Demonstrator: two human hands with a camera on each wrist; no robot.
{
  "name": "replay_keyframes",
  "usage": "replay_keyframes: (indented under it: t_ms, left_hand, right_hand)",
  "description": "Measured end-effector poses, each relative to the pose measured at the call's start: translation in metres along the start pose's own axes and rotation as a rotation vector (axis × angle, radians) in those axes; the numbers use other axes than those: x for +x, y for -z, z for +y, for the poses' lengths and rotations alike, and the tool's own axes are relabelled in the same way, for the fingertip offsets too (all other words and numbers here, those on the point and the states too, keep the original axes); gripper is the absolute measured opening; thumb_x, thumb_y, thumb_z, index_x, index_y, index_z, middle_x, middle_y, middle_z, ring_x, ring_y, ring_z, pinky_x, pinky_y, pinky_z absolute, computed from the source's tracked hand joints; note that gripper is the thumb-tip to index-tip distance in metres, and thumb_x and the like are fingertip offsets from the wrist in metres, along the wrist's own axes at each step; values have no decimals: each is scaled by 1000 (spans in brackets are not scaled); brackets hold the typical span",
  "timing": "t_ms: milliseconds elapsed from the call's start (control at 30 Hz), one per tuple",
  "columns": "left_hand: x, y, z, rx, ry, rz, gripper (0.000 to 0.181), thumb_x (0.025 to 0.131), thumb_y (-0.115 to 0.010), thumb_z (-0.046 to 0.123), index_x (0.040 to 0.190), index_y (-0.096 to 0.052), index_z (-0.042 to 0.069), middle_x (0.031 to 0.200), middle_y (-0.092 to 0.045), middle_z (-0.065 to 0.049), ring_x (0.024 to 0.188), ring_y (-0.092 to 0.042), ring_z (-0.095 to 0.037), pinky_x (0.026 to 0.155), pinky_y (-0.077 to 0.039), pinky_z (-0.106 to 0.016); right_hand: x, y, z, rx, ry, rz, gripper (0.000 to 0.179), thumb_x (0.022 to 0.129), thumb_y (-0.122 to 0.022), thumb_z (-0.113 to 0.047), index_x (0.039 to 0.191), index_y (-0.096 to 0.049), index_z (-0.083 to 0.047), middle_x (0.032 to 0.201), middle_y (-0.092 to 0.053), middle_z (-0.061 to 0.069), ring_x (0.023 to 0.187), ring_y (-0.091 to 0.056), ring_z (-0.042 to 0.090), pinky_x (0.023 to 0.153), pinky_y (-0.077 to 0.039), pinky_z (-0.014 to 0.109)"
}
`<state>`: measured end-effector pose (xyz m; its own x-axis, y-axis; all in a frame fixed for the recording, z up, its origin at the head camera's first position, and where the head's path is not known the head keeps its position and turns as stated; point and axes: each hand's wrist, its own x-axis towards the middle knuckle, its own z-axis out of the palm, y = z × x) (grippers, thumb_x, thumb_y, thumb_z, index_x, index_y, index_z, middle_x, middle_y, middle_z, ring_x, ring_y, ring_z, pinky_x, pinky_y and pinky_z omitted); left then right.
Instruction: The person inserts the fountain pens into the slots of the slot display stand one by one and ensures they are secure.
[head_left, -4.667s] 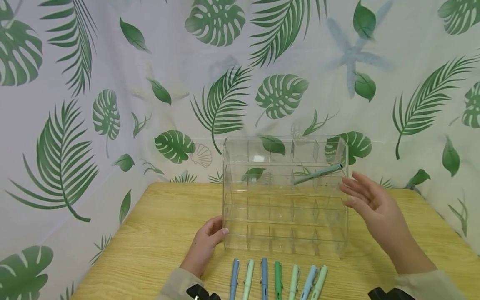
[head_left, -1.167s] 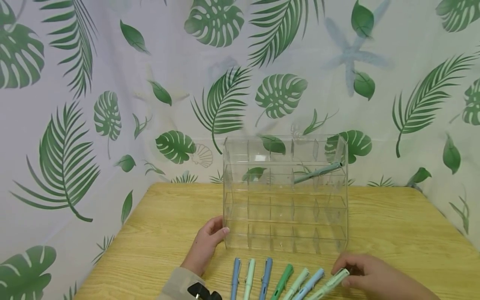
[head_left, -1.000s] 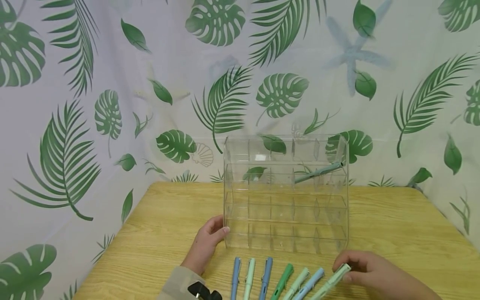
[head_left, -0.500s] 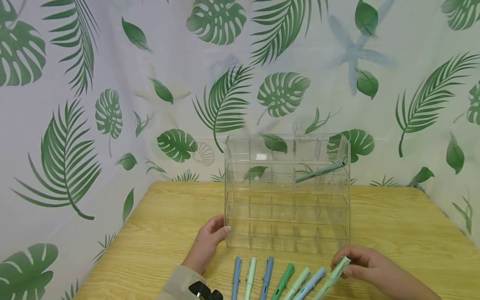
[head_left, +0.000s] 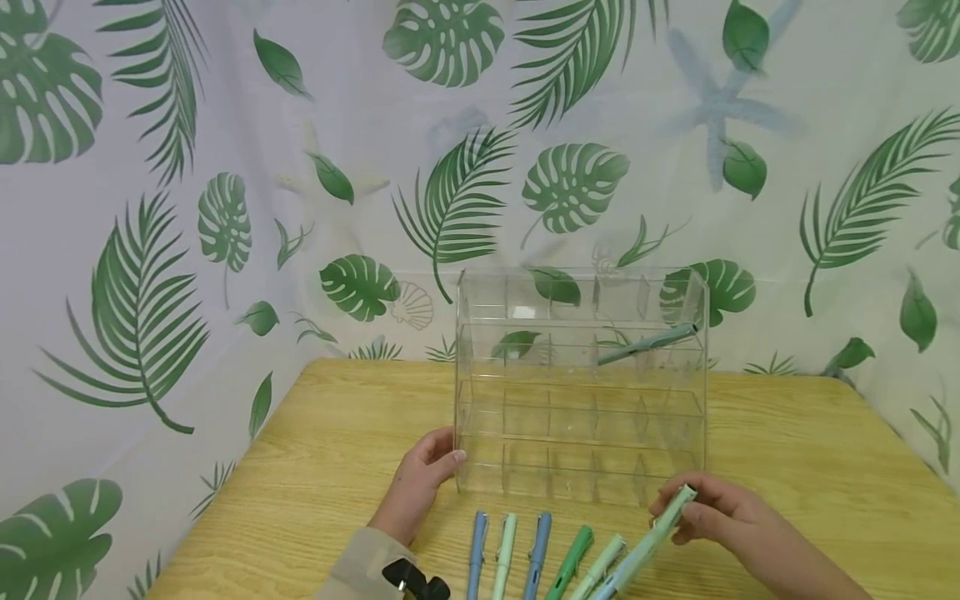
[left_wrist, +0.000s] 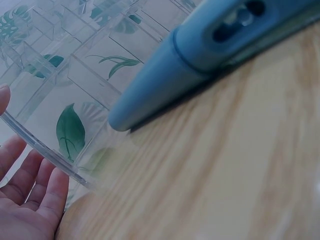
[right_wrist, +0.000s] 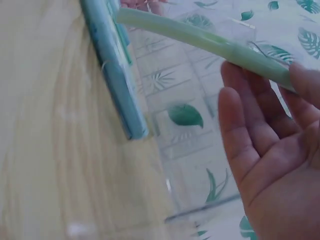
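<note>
Left hand (head_left: 416, 482) had the clear rack (head_left: 573, 423) by its 8 o'clock edge, right hand (head_left: 723, 512) pinched a pale green pen (head_left: 667, 518) around 5. Teal pen (head_left: 651, 342) sat slanted in the rack at 2, other pens (head_left: 537, 554) on the counter (head_left: 315, 467) by 6.

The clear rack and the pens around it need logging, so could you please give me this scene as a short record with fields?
Left hand: the left hand holds the left edge of the clear rack
Right hand: the right hand holds a pale green pen
In rack: teal pen, slanted, upper right
In front of rack: six pens, side by side
Surface: wood-grain table
Background: leaf-print cloth
</note>
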<state>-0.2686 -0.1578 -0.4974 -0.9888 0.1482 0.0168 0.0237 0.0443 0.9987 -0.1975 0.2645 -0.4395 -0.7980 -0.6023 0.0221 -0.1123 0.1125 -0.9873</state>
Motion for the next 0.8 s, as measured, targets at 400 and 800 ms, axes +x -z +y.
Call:
replay_keyframes:
  t_ms: [400, 800]
  left_hand:
    - [-2, 0, 4, -7, 1, -15, 53, 100, -65, 34, 147, -52, 13, 142, -55, -7, 133, -48, -26, 108, -41, -51]
    - [-1, 0, 4, -16, 3, -18, 50, 102, -64, 29, 147, -52, 12, 143, -55, -9, 133, -48, -27, 108, -41, -51]
  right_hand:
    - [18, -12, -28, -77, 262, 290, 29, 110, -37, -3, 133, -48, 11, 125, -66, 4, 108, -66, 19, 87, -57, 36]
    - [40, -13, -61, 2, 352, 446, 28, 108, -47, -9, 132, -51, 6, 124, -65, 7, 108, -67, 17, 88, -57, 34]
